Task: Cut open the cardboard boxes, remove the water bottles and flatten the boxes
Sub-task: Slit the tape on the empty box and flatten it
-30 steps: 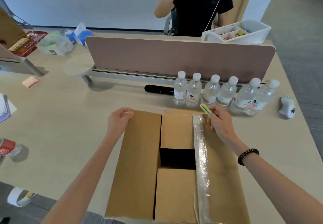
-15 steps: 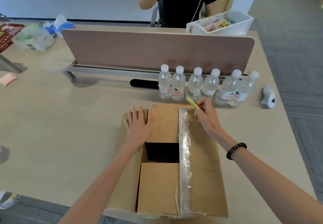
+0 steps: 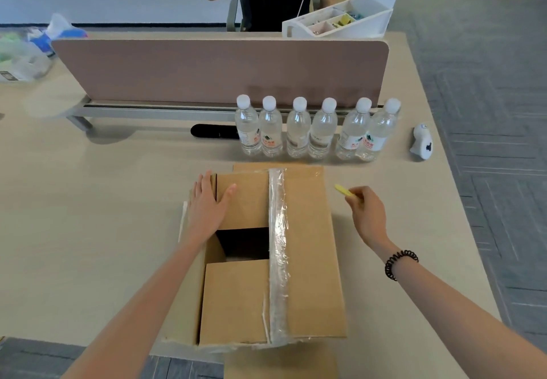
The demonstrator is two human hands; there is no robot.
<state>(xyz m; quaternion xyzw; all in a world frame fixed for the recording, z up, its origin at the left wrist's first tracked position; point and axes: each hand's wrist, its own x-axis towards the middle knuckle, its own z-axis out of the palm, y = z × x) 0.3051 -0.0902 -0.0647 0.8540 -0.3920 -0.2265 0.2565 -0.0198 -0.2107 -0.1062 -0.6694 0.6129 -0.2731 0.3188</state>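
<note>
A brown cardboard box [image 3: 307,254] lies at the near edge of the table, its top flaps partly open around a dark gap, with a strip of clear tape [image 3: 277,248] running along its length. My left hand [image 3: 208,204] presses flat, fingers straight, on the box's far left flap. My right hand [image 3: 365,214] is off the box to the right, above the table, pinching a small yellow cutter [image 3: 342,190]. Several water bottles [image 3: 299,130] with white caps stand in a row beyond the box.
A pink desk divider [image 3: 219,70] runs across behind the bottles, with a black object [image 3: 213,131] at its foot. A white device [image 3: 421,141] lies near the right table edge. A white organiser tray [image 3: 367,20] and a seated person are beyond the divider. Bags sit far left.
My left hand went from gripping the left flap's far edge to pressing it down flat. My right hand with the cutter moved off the tape to the right of the box.
</note>
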